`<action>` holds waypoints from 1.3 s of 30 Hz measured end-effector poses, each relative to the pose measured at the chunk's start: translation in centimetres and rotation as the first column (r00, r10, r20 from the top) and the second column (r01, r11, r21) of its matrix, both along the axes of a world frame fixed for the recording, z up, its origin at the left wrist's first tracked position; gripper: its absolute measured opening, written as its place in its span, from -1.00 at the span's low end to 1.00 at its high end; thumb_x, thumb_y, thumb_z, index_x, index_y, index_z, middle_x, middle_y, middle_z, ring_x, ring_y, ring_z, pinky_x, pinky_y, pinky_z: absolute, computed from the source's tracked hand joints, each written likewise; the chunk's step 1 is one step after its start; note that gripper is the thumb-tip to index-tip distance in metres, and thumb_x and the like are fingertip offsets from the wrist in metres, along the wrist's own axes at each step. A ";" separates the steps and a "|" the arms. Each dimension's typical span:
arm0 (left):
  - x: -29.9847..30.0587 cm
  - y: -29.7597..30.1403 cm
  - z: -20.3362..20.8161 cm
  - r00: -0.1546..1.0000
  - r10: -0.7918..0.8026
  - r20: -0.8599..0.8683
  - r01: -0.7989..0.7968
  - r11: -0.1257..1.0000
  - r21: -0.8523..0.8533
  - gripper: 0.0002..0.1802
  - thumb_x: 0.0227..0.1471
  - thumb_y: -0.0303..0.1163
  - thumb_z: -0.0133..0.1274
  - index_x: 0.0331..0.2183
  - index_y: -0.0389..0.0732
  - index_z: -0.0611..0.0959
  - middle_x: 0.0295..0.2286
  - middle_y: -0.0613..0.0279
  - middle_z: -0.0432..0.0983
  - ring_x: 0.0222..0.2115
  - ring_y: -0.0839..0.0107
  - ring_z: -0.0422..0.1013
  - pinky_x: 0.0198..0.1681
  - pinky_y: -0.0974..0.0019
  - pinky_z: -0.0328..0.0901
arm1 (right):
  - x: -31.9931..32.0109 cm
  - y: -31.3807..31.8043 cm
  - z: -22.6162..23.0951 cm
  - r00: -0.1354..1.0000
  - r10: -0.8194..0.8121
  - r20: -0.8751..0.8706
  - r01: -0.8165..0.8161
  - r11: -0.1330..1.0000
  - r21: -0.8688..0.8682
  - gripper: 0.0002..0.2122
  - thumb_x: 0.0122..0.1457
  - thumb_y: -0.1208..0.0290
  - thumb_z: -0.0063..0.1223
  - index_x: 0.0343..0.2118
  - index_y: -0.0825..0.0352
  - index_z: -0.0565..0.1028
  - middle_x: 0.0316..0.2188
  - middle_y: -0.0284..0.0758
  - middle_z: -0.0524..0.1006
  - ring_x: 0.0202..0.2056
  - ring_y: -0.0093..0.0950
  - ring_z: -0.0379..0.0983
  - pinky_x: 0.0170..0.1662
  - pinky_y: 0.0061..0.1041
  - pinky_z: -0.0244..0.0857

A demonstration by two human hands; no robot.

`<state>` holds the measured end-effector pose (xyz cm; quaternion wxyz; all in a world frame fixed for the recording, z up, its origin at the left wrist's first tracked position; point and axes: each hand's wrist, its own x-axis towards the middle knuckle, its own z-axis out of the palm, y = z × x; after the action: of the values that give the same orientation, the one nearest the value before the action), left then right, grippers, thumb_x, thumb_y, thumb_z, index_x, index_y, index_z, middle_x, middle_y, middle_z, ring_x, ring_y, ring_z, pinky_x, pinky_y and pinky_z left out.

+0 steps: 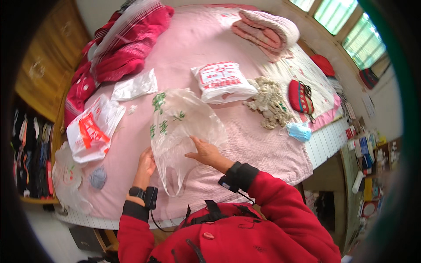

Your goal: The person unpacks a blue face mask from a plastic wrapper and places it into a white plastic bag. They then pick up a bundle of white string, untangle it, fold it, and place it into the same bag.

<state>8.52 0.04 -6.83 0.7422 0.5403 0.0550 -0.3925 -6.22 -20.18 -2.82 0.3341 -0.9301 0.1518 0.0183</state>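
A thin, see-through plastic bag [193, 118] with green printing lies spread on the pink bed cover, its handle loops toward me. My right hand [206, 153] rests on the bag's right part, open, with thumb and fingers apart. At the bag's left edge is my left hand [147, 163], palm turned inward and fingers loosely apart; the bag partly hides its fingertips. Just beyond the bag sits a filled white plastic bag [222, 82] with red printing. To the left lie a white and red plastic bag [94, 129] and a folded white bag [135, 85].
A grey-blue yarn ball [98, 178] and another clear bag [70, 179] lie near left. On the right are a beige knotted heap [269, 103], a red striped pouch [301, 97] and a blue face mask [299, 131]. Bedding [127, 39] and a rolled quilt [267, 33] stand farther back.
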 end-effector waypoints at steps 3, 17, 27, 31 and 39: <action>-0.4 -0.8 1.1 0.999 -0.048 0.010 0.047 0.994 0.102 -0.70 -0.05 -0.34 -0.01 -0.20 -0.16 0.45 -0.37 0.31 0.43 -0.38 0.47 0.35 -0.30 0.33 0.29 | 1.0 -0.6 -1.3 0.996 -0.069 -0.050 0.071 0.997 0.040 -0.36 -0.13 0.06 0.09 -0.05 0.33 0.13 -0.30 -0.06 0.41 -0.26 -0.13 0.37 -0.27 -0.29 0.27; -3.0 -6.8 0.3 0.960 -0.217 -0.179 0.253 0.943 0.217 -0.61 -0.15 -0.25 0.15 -0.24 -0.12 0.43 -0.34 0.25 0.40 -0.33 0.36 0.34 -0.27 0.25 0.27 | 2.3 -0.9 -5.6 0.994 0.108 0.028 -0.110 0.989 0.097 -0.73 -0.04 0.47 -0.13 -0.22 0.31 0.27 -0.42 -0.07 0.47 -0.34 -0.08 0.39 -0.31 -0.23 0.26; 1.2 -3.7 -0.5 0.997 -0.074 -0.007 0.074 0.996 -0.053 -0.79 -0.04 -0.44 -0.01 -0.30 -0.32 0.47 -0.34 0.18 0.45 -0.32 0.40 0.38 -0.23 0.37 0.28 | 3.9 -5.0 -4.9 0.990 0.036 0.136 -0.061 0.981 0.182 -0.53 -0.14 0.62 -0.18 -0.06 0.21 0.32 -0.59 -0.16 0.45 -0.58 -0.31 0.36 -0.46 -0.37 0.23; 5.4 -1.5 -1.1 0.988 0.059 0.144 -0.063 0.998 0.020 -0.83 -0.04 -0.46 -0.02 -0.35 -0.32 0.50 -0.37 0.20 0.45 -0.37 0.43 0.36 -0.28 0.44 0.25 | 4.3 -9.7 -3.4 0.943 -0.192 0.271 0.116 0.955 0.272 -0.57 -0.15 0.64 -0.05 -0.12 0.20 0.38 -0.62 -0.34 0.40 -0.57 -0.52 0.34 -0.46 -0.53 0.25; 9.1 0.8 -1.8 0.979 0.053 0.196 -0.102 0.963 0.249 -0.72 -0.06 -0.51 -0.04 -0.23 -0.37 0.45 -0.32 0.17 0.43 -0.29 0.43 0.31 -0.19 0.42 0.18 | 3.1 -12.3 -1.5 0.933 -0.283 0.222 0.244 0.952 0.185 -0.66 -0.18 0.64 -0.09 -0.25 0.29 0.44 -0.60 -0.21 0.44 -0.51 -0.31 0.39 -0.41 -0.42 0.25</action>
<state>17.64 0.82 -8.61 0.6824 0.6642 0.0568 -0.3000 -3.08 -32.46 -4.35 0.4207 -0.8675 0.2310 -0.1304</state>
